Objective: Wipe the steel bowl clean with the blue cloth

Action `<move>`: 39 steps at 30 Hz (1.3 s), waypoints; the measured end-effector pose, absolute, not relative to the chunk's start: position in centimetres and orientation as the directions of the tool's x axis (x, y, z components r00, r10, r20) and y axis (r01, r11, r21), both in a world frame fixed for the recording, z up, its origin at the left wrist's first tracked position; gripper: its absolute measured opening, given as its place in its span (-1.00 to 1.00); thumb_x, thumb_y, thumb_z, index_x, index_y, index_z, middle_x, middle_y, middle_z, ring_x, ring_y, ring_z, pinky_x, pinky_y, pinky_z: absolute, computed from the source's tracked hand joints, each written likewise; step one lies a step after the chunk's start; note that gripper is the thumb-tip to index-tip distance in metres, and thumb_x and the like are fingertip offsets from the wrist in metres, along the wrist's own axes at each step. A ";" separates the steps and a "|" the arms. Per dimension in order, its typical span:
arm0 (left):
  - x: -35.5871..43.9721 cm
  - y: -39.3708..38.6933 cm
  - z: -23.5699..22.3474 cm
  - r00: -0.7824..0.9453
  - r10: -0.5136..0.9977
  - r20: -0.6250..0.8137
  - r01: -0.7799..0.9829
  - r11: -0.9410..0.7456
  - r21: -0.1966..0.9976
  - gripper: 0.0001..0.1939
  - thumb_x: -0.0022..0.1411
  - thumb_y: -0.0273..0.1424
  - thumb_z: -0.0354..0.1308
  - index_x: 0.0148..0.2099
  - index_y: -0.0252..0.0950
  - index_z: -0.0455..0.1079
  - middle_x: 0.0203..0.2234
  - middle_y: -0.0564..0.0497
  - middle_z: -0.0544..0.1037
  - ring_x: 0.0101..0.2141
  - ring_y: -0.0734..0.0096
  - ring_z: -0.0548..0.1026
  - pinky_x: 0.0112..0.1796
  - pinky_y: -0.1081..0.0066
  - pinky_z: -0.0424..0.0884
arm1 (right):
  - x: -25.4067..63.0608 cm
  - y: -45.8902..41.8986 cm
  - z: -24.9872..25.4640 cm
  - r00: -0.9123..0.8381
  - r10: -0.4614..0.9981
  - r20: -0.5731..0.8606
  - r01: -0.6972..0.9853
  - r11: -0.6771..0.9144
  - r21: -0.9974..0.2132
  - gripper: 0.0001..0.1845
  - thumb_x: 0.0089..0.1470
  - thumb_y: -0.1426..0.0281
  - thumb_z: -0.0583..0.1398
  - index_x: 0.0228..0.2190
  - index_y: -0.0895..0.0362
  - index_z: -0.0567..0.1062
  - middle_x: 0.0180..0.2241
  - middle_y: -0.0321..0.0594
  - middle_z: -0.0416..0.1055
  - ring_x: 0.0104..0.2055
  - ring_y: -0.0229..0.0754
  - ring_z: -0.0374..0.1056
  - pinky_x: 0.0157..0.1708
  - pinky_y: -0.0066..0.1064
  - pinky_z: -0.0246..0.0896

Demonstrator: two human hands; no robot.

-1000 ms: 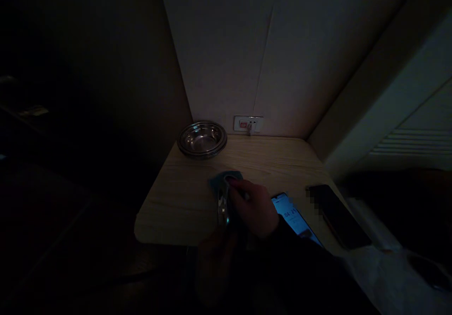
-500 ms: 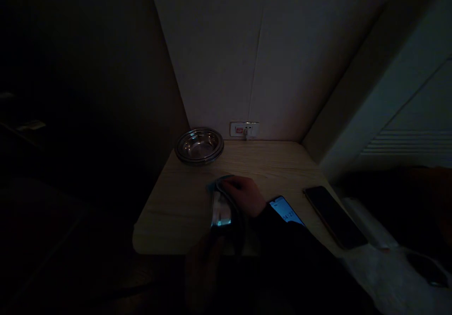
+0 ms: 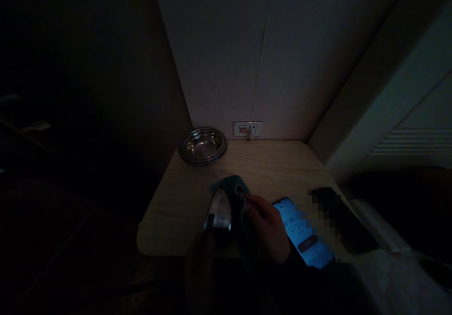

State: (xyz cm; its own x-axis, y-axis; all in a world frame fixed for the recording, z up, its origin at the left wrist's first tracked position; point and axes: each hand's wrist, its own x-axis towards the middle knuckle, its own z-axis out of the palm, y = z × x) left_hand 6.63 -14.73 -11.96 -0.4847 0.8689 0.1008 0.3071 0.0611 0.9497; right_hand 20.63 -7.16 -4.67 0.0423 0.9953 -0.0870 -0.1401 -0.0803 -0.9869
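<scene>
The fingers of the right hand [image 3: 270, 232] pinch together on a bunched teal cloth [image 3: 231, 181], and those of the left hand [image 3: 199, 263], dim in the shadow, close on the lower edge of a shiny metal dish [image 3: 219, 209]. The dish tilts above the near part of the wooden table [image 3: 271, 159], cloth just beside it. Farther out lie a lit phone [image 3: 293, 223], a dark phone [image 3: 360, 235], stacked metal bowls [image 3: 203, 145] and, on the wall, a socket plate [image 3: 243, 130].

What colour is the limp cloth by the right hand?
The cloth looks dark teal in this dim light, best seen in the head view.
</scene>
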 end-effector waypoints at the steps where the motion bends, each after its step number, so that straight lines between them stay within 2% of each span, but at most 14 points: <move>1: 6.7 -14.8 -11.9 -0.493 0.864 0.103 0.319 0.070 0.945 -0.71 -0.05 -0.15 0.14 -0.30 -0.18 0.48 -0.16 -0.09 0.52 0.01 -0.02 0.34 0.01 0.04 0.24 | 20.7 -7.1 -4.7 0.044 0.995 -0.085 -0.146 -0.077 -0.986 -0.66 -0.08 0.20 0.22 -0.25 0.09 0.54 -0.24 -0.18 0.51 -0.27 -0.10 0.43 -0.30 -0.33 0.31; 6: 6.6 -14.8 -10.4 -0.536 0.837 0.111 0.364 0.110 0.925 -0.71 0.01 -0.17 0.07 -0.28 -0.18 0.48 -0.12 -0.07 0.50 0.02 0.04 0.33 0.06 0.09 0.18 | 20.9 -7.2 -4.8 0.045 0.998 -0.037 -0.137 -0.030 -0.990 -0.68 -0.07 0.21 0.21 -0.25 0.09 0.54 -0.24 -0.17 0.52 -0.23 -0.08 0.43 -0.21 -0.27 0.30; 8: 6.3 -14.5 -9.7 -0.543 0.839 0.020 0.324 0.188 0.927 -0.71 0.00 -0.18 0.07 -0.30 -0.20 0.48 -0.16 -0.09 0.52 -0.04 0.01 0.38 0.00 0.07 0.25 | 20.7 -7.5 -4.8 0.037 0.999 -0.006 -0.094 -0.002 -0.996 -0.68 -0.05 0.23 0.20 -0.24 0.09 0.54 -0.21 -0.16 0.51 -0.21 -0.07 0.42 -0.17 -0.23 0.29; 10: 6.2 -14.0 -9.1 -0.519 0.848 -0.103 0.265 0.274 0.925 -0.71 -0.02 -0.18 0.09 -0.32 -0.23 0.47 -0.30 -0.10 0.56 -0.17 0.00 0.47 -0.16 0.08 0.39 | 20.5 -7.8 -4.8 0.019 0.999 0.028 -0.040 0.028 -0.999 -0.69 -0.04 0.26 0.19 -0.23 0.08 0.54 -0.19 -0.16 0.50 -0.19 -0.07 0.42 -0.13 -0.20 0.29; 14: 6.8 -13.3 -8.1 -0.513 0.855 -0.077 0.199 0.206 0.958 -0.73 -0.05 -0.18 0.14 -0.31 -0.22 0.46 -0.26 -0.06 0.56 -0.16 0.10 0.47 -0.22 0.25 0.43 | 20.3 -8.8 -4.8 -0.034 0.987 0.159 0.085 0.162 -0.983 -0.73 0.02 0.38 0.16 -0.20 0.02 0.53 -0.13 -0.20 0.47 -0.07 -0.10 0.37 -0.05 -0.24 0.26; 19: 8.3 -12.8 -6.7 -0.469 0.867 -0.169 0.157 0.270 0.950 -0.65 0.01 -0.14 0.11 -0.20 -0.23 0.43 -0.23 -0.08 0.56 -0.16 0.13 0.48 -0.16 0.25 0.40 | 20.6 -10.3 -5.6 -0.050 0.927 0.372 0.279 0.371 -0.886 -0.69 0.04 0.46 0.16 -0.15 -0.02 0.50 -0.04 -0.20 0.40 0.03 -0.10 0.29 0.00 -0.25 0.24; 23: 9.2 -12.6 -6.2 -0.386 0.900 -0.205 0.134 0.274 0.952 -0.54 0.05 -0.11 0.02 -0.13 -0.32 0.41 -0.14 -0.14 0.52 -0.11 0.14 0.46 -0.08 0.24 0.34 | 20.9 -10.2 -5.9 -0.050 0.876 0.480 0.423 0.454 -0.784 -0.63 0.04 0.46 0.17 -0.07 -0.01 0.45 0.01 -0.17 0.35 0.06 -0.07 0.26 0.02 -0.18 0.21; 26: 9.6 -12.7 -6.1 -0.340 0.914 -0.222 0.136 0.282 0.950 -0.51 0.04 -0.11 0.01 -0.10 -0.36 0.40 -0.10 -0.17 0.50 -0.07 0.13 0.43 -0.04 0.23 0.31 | 21.1 -8.5 -5.0 -0.136 0.867 0.479 0.443 0.486 -0.754 -0.66 0.07 0.44 0.15 -0.08 -0.01 0.46 0.01 -0.19 0.35 0.09 -0.08 0.21 0.05 -0.16 0.17; 30: 9.9 -12.5 -6.0 -0.339 0.911 -0.234 0.152 0.299 0.942 -0.50 0.06 -0.10 0.00 -0.12 -0.38 0.42 -0.14 -0.19 0.52 -0.10 0.11 0.45 -0.04 0.20 0.30 | 21.2 -6.6 -3.5 -0.188 0.890 0.416 0.417 0.456 -0.787 -0.73 0.11 0.43 0.11 -0.16 0.02 0.51 -0.12 -0.20 0.46 -0.01 -0.12 0.31 0.00 -0.21 0.23; 35: 10.2 -12.4 -6.0 -0.304 0.938 -0.166 0.168 0.224 0.960 -0.60 0.07 -0.17 0.02 -0.18 -0.33 0.47 -0.20 -0.13 0.56 -0.17 0.14 0.49 -0.13 0.27 0.38 | 21.5 -6.9 -3.5 -0.253 0.853 0.456 0.442 0.522 -0.730 -0.67 0.09 0.46 0.12 -0.09 0.00 0.46 -0.02 -0.22 0.38 0.12 -0.07 0.17 0.07 -0.14 0.15; 39: 10.3 -12.8 -6.3 -0.304 0.940 -0.156 0.187 0.219 0.958 -0.62 0.08 -0.17 0.02 -0.22 -0.32 0.49 -0.28 -0.13 0.59 -0.25 0.15 0.52 -0.18 0.28 0.42 | 21.4 -6.2 -3.6 -0.167 0.926 0.340 0.395 0.378 -0.837 -0.74 0.12 0.39 0.10 -0.18 0.04 0.52 -0.17 -0.19 0.49 -0.11 -0.10 0.39 -0.08 -0.21 0.30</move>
